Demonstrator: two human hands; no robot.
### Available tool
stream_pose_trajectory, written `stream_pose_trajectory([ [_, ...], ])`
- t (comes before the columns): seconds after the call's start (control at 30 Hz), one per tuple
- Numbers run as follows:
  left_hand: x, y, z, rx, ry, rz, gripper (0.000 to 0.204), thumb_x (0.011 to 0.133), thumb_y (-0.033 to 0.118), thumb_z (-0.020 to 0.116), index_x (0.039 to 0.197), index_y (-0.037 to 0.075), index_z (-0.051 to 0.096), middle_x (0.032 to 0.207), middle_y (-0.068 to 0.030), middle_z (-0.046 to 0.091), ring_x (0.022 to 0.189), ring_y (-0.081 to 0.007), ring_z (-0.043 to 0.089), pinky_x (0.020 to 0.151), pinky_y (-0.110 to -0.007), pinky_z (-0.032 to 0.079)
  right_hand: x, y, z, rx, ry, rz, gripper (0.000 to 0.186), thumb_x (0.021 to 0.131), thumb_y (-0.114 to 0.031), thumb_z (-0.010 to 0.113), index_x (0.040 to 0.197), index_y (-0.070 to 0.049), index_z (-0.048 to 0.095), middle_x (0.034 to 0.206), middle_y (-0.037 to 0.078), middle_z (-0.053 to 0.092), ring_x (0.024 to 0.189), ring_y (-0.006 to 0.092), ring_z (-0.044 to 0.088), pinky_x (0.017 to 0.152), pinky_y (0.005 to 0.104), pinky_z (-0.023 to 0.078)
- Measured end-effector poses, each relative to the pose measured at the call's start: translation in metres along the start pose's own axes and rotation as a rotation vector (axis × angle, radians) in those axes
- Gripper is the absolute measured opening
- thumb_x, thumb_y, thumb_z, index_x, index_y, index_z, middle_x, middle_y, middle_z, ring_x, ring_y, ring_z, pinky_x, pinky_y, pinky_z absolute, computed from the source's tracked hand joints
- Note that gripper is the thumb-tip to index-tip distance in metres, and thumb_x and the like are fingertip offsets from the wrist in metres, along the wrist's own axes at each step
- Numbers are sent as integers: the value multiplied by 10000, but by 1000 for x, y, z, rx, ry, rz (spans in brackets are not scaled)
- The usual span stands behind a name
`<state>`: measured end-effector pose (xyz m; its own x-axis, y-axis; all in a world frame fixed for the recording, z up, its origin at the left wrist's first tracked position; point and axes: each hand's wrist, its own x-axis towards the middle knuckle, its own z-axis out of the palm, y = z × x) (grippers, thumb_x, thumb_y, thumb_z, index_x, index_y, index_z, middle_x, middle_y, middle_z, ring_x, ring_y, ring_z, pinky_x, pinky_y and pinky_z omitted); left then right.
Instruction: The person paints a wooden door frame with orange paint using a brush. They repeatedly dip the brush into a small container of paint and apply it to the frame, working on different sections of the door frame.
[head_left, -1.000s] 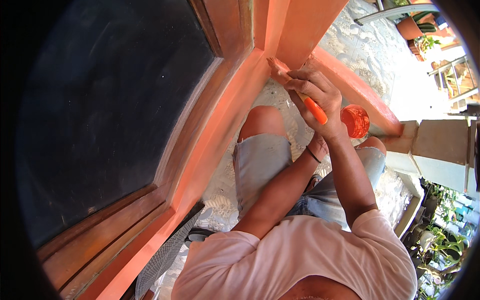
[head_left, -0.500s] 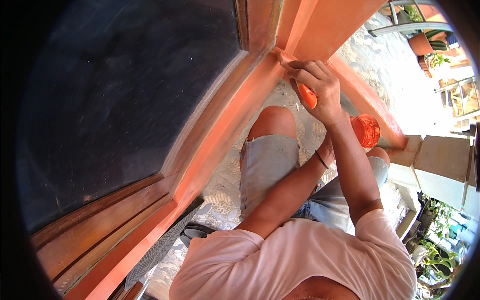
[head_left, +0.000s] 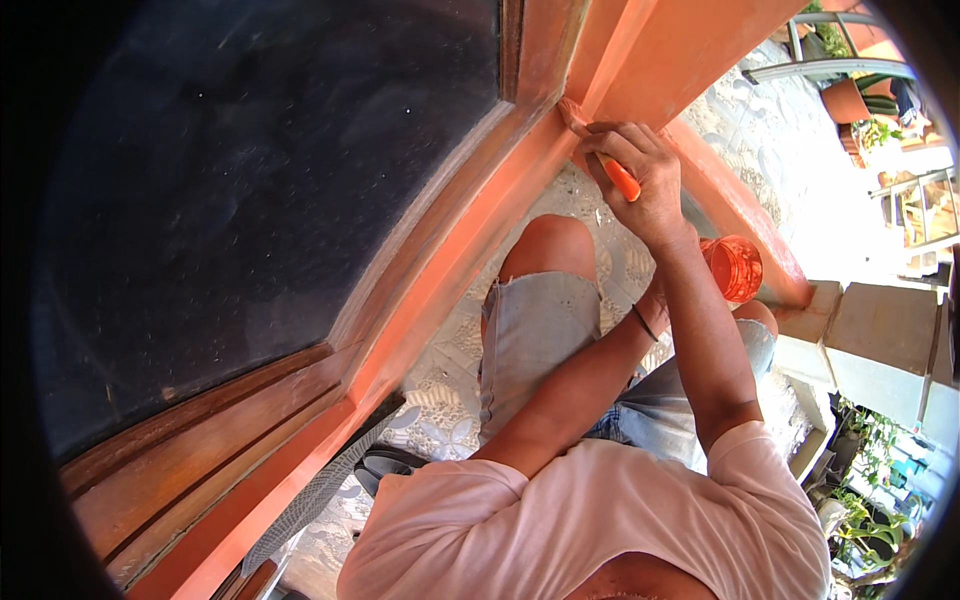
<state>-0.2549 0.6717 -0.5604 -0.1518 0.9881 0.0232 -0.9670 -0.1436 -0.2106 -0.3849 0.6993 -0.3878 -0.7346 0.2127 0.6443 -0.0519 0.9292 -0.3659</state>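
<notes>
My right hand [head_left: 645, 185] is closed around a paintbrush [head_left: 622, 180] with an orange handle. Its bristles press into the inner corner where the orange window frame [head_left: 520, 170] meets an orange upright [head_left: 655, 60]. Beneath my right forearm crosses my left arm, with a dark band at the wrist. My left hand [head_left: 654, 298] is mostly hidden by that forearm, its fingers out of sight. Just past it, a round container of orange paint [head_left: 735, 268] is held up beside my right knee, apparently by the left hand.
Dark glass [head_left: 270, 220] fills the left side. An orange ledge [head_left: 745, 210] runs down to the right of my hands. Patterned floor tiles [head_left: 450, 385] lie below. Potted plants [head_left: 848, 100] and a metal frame [head_left: 830, 67] stand at upper right, dark sandals [head_left: 385, 465] at lower left.
The view has shifted slightly. My right hand and the brush stay at the corner, with the brush handle tilted a little differently. The paint container remains beside my knee.
</notes>
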Motion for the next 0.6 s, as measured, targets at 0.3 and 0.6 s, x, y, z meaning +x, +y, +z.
stream_pose_trajectory([
  [0.3, 6, -1, 1, -1, -2, -2, 420, 1050, 364, 652, 1359, 81, 626, 1324, -87, 701, 1230, -210, 666, 1032, -415, 564, -1, -11, -9, 21, 16, -13, 141, 849, -25, 793, 953, -108, 747, 1034, 24, 773, 930, 260, 723, 770, 379, 606],
  [0.6, 12, -3, 1, -1, -6, -21, 404, 1050, 356, 654, 1344, 78, 633, 1310, -85, 709, 1218, -207, 672, 1026, -413, 567, 12, 5, -8, -22, 1, 12, 133, 850, -30, 794, 946, -104, 742, 1062, 20, 782, 921, 254, 725, 771, 376, 607],
])
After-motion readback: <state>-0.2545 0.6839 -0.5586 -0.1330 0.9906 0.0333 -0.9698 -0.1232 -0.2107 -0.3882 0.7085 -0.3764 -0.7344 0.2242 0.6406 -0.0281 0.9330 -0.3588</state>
